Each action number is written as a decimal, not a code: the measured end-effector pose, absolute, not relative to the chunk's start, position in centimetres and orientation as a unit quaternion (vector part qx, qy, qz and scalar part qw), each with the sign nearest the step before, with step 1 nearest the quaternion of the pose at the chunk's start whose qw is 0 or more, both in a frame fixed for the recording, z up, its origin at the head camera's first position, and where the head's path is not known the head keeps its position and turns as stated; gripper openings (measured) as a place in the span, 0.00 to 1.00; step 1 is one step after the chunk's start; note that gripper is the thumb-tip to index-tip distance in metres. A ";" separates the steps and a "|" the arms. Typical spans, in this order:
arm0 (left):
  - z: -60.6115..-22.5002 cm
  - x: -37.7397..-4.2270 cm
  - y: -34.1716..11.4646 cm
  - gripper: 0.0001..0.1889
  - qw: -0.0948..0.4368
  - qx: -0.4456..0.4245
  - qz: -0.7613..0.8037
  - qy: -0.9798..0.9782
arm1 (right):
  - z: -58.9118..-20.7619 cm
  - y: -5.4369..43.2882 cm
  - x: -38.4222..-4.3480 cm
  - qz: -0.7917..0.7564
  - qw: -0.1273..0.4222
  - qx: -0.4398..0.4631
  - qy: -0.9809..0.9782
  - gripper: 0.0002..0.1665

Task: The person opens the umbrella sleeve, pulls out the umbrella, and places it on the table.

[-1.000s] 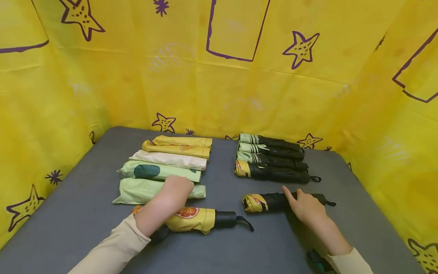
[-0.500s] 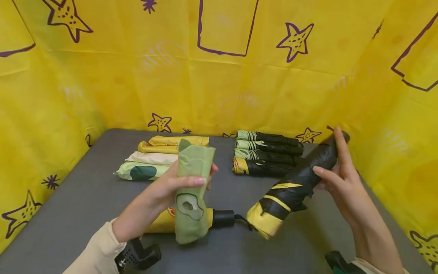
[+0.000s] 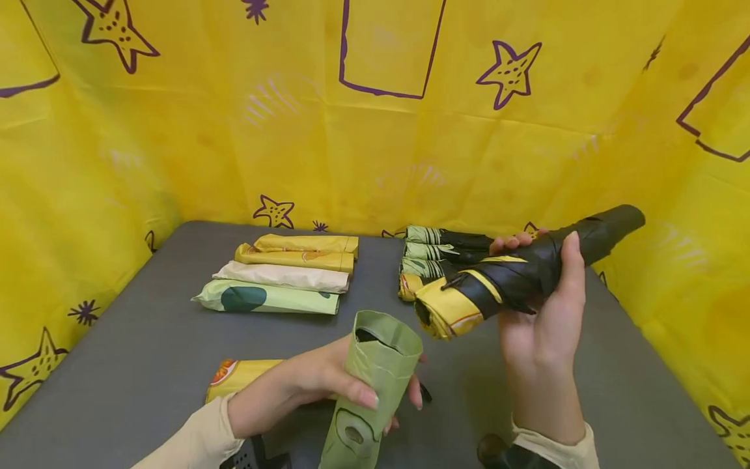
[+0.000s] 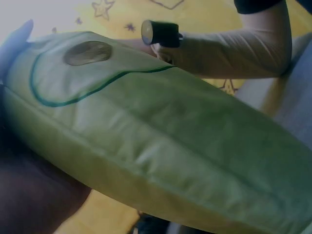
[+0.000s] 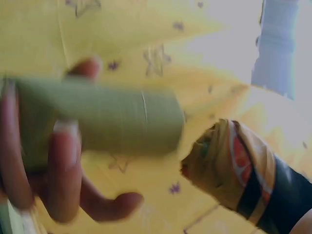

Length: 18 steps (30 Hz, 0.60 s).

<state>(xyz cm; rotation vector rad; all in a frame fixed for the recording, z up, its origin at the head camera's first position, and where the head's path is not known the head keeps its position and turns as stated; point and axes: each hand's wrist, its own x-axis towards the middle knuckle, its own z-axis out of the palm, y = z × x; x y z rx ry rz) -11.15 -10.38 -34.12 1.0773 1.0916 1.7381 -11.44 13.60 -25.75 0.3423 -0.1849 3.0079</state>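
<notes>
In my left hand (image 3: 331,378) I grip a light green umbrella sleeve (image 3: 383,365) with an avocado print, its open mouth tilted up and to the right. My right hand (image 3: 547,326) holds a folded black and yellow umbrella (image 3: 527,273), its yellow end pointing down-left toward that mouth. A gap separates the two; the right wrist view shows the sleeve (image 5: 122,119) apart from the umbrella's orange-printed end (image 5: 239,170). Behind my left forearm lies a yellow umbrella (image 3: 246,378) with an orange-slice print, partly hidden.
Yellow, white and green sleeves (image 3: 281,298) lie in a row at the back left of the grey table (image 3: 117,365). Several folded black umbrellas (image 3: 424,254) are lined up at the back right, partly covered by the raised umbrella. Yellow printed cloth (image 3: 234,130) surrounds the table.
Both hands have lifted their things off the table: the left the green sleeve, the right the black and yellow umbrella. The sleeve's mouth now faces up, and the umbrella's far end has swung rightward.
</notes>
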 end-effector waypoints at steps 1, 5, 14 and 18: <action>-33.8 -10.9 -10.5 0.37 0.395 0.426 0.680 0.447 | -25.6 13.2 -11.0 0.989 0.063 0.118 -0.065 0.16; -32.6 -10.2 -10.9 0.26 0.362 0.415 0.650 0.523 | -25.1 11.7 -10.1 0.986 0.042 0.124 -0.103 0.18; -32.0 -9.6 -11.0 0.29 0.418 0.523 0.529 0.520 | -25.8 10.3 -10.2 0.985 -0.077 0.001 -0.154 0.21; -32.0 -9.7 -10.8 0.32 0.427 0.574 0.495 0.493 | -26.0 10.0 -9.8 0.981 -0.138 -0.017 -0.138 0.24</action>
